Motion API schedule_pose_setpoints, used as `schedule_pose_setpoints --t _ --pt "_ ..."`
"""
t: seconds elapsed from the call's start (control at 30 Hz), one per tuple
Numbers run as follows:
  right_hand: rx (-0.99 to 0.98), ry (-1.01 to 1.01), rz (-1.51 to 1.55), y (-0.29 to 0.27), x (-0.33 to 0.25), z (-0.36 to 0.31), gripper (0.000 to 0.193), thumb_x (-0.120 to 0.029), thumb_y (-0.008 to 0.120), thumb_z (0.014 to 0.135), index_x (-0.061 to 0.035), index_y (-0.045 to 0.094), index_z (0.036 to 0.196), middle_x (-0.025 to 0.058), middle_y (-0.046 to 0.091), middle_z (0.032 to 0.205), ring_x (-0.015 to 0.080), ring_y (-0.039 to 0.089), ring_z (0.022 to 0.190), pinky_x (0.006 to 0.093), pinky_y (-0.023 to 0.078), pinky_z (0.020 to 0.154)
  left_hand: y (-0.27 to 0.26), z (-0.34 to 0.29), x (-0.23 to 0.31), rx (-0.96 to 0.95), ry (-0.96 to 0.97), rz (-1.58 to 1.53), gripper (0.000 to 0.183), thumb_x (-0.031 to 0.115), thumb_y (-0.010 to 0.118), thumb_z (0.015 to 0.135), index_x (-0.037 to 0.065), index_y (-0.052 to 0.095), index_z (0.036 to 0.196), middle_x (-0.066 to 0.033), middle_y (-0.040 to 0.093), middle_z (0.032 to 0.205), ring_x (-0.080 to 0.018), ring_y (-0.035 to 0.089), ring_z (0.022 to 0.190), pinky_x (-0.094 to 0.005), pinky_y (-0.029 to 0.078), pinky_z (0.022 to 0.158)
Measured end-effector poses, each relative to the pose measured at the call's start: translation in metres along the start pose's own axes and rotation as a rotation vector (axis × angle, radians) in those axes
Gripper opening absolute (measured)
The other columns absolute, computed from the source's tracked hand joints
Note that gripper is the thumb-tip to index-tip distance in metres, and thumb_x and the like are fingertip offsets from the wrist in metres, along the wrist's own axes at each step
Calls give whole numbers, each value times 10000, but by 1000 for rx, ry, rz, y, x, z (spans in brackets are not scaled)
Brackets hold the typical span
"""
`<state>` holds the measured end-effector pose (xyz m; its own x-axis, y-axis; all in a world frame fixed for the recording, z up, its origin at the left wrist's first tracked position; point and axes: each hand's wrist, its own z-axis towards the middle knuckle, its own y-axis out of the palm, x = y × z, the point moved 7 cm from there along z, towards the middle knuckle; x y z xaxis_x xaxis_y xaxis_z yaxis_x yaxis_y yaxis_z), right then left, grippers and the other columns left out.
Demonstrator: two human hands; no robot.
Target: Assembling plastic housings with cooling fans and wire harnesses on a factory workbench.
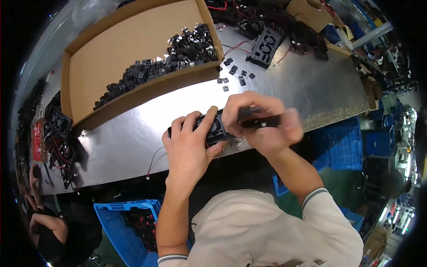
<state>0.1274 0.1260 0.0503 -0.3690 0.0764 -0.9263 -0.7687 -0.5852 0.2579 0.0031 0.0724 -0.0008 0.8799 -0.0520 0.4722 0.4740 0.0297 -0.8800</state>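
Note:
At the table's near edge my left hand presses down on a black fan housing, its fingers over the top and its thumb along the near side. A round fan shows between the fingers. From under this hand a thin cable with a small white plug hangs toward the table edge. My right hand, blurred by motion, is at the housing's right end. Its fingers curl round a black object whose kind I cannot make out. Beyond my hands, several small square black blocks lie loose on the metal table.
A shallow cardboard box with a heap of small black parts stands at the far left. A black multi-fan housing and wired fans lie at the far right. More fans lie at left. Blue crates stand below the table; another person's arm shows lower left.

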Motion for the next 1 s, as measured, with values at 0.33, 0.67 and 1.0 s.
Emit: schedule_pose_setpoints --t 0.33,0.67,1.0 --pt "30 21 -74 -9 13 -11 976 -841 325 822 75 584 1038 137 566 849 182 525 689 292 413 593 0 0 5 -31 -13 33 740 255 831 700 255 550 1384 -68 568 1277 -309 510 1186 -551 395 950" --pt "301 -30 74 -21 15 -18 977 -827 286 846 62 572 1130 115 555 849 196 541 781 309 446 659 -3 -1 6 11 -42 16 742 261 826 704 263 547 1391 -63 562 1294 -302 495 1191 -548 379 973" --pt "340 -43 -8 -16 16 -19 979 -837 272 846 56 578 1104 120 562 850 190 535 772 304 438 644 -2 -2 4 3 -43 1 746 261 822 704 263 543 1396 -61 562 1293 -305 496 1192 -549 378 970"
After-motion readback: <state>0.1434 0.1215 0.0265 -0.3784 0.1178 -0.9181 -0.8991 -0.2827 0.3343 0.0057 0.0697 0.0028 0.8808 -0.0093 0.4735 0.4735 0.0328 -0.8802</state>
